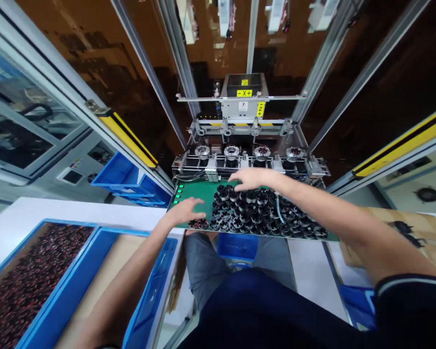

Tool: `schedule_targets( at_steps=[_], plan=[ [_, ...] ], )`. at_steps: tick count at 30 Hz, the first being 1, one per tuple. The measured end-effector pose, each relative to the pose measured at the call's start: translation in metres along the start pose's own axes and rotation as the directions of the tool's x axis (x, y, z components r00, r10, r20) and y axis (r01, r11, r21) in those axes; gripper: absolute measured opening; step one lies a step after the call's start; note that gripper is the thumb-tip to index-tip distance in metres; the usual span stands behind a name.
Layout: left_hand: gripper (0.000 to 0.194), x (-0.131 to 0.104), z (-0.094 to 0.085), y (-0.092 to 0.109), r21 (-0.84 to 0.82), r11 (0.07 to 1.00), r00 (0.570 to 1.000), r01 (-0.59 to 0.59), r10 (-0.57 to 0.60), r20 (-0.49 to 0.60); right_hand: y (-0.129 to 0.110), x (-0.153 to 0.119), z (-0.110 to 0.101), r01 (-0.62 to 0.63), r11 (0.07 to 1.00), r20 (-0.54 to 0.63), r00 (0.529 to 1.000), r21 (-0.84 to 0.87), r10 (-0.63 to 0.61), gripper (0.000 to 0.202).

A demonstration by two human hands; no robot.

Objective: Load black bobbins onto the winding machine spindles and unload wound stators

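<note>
**Both hands over a bed of dark wound cores**

Now the left hand (pixel 184 211) lies flat and palm-down on the smooth green work mat (pixel 198 193), fingers spread and loose, gripping nothing; its fingertips rest just beside a small, round, copper-wound core (pixel 198 223) that sits apart at the mat's near edge. The right hand (pixel 252 178) stretches out farther, open with fingers fanned, hovering over or brushing the far row of the cluster of black, ribbed, ring-shaped cores (pixel 261 213); whether it touches them I cannot tell, and it holds none. Those cores crowd the middle and right of the mat, packed side by side. Beyond them stands a metal fixture with four round, shiny nests (pixel 247 154), each carrying a core. At the left, a blue plastic bin (pixel 63 295) brims with small reddish-brown wound parts (pixel 29 276), a grainy heap. At the far right lies a flat brown cardboard sheet (pixel 417 228).
</note>
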State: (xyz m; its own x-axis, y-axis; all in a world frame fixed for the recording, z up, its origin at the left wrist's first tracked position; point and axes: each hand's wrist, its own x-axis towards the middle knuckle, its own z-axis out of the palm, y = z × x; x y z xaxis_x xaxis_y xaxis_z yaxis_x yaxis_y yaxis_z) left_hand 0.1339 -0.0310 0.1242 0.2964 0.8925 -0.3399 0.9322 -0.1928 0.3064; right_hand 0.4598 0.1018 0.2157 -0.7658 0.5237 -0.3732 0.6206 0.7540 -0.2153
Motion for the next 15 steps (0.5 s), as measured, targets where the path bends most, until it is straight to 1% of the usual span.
schedule_targets(
  at_steps=[1, 2, 3, 5, 6, 8, 9, 10, 12, 13, 15],
  plan=[
    [0.074, 0.017, -0.015, 0.014, -0.011, 0.999, 0.998, -0.046, 0.046, -0.032, 0.030, -0.013, -0.018, -0.088, 0.996, -0.037, 0.995, -0.010, 0.087, 0.059],
    [0.075, 0.037, -0.028, 0.031, -0.023, 0.995, 0.994, -0.094, 0.092, -0.066, 0.060, -0.026, -0.035, -0.187, 0.982, -0.073, 0.980, -0.024, 0.185, 0.055],
    [0.077, 0.060, -0.041, 0.049, -0.034, 0.990, 0.986, -0.137, 0.133, -0.099, 0.089, -0.038, -0.048, -0.290, 0.957, -0.112, 0.952, -0.033, 0.285, 0.052],
    [0.084, 0.112, -0.063, 0.089, -0.046, 0.978, 0.971, -0.202, 0.194, -0.140, 0.142, -0.061, -0.066, -0.488, 0.872, -0.152, 0.864, -0.023, 0.480, 0.045],
    [0.087, 0.141, -0.072, 0.109, -0.043, 0.974, 0.966, -0.221, 0.212, -0.147, 0.165, -0.070, -0.069, -0.571, 0.821, -0.148, 0.813, -0.006, 0.564, 0.042],
    [0.094, 0.197, -0.085, 0.146, -0.013, 0.975, 0.964, -0.223, 0.219, -0.151, 0.202, -0.086, -0.063, -0.687, 0.725, -0.105, 0.719, 0.045, 0.687, 0.044],
    [0.096, 0.223, -0.088, 0.163, 0.010, 0.979, 0.967, -0.203, 0.203, -0.155, 0.217, -0.092, -0.055, -0.719, 0.690, -0.076, 0.686, 0.078, 0.723, 0.048],
    [0.097, 0.247, -0.090, 0.178, 0.036, 0.984, 0.971, -0.173, 0.177, -0.158, 0.229, -0.096, -0.045, -0.738, 0.665, -0.048, 0.665, 0.113, 0.746, 0.052],
    [0.095, 0.287, -0.089, 0.202, 0.088, 0.991, 0.980, -0.101, 0.115, -0.162, 0.246, -0.099, -0.024, -0.751, 0.635, 0.000, 0.646, 0.181, 0.763, 0.057],
    [0.091, 0.304, -0.087, 0.210, 0.111, 0.991, 0.984, -0.069, 0.086, -0.158, 0.253, -0.099, -0.014, -0.753, 0.624, 0.023, 0.642, 0.208, 0.767, 0.054],
    [0.084, 0.331, -0.081, 0.221, 0.151, 0.988, 0.990, -0.023, 0.043, -0.132, 0.263, -0.096, 0.002, -0.762, 0.601, 0.068, 0.631, 0.244, 0.773, 0.043]
  ],
)
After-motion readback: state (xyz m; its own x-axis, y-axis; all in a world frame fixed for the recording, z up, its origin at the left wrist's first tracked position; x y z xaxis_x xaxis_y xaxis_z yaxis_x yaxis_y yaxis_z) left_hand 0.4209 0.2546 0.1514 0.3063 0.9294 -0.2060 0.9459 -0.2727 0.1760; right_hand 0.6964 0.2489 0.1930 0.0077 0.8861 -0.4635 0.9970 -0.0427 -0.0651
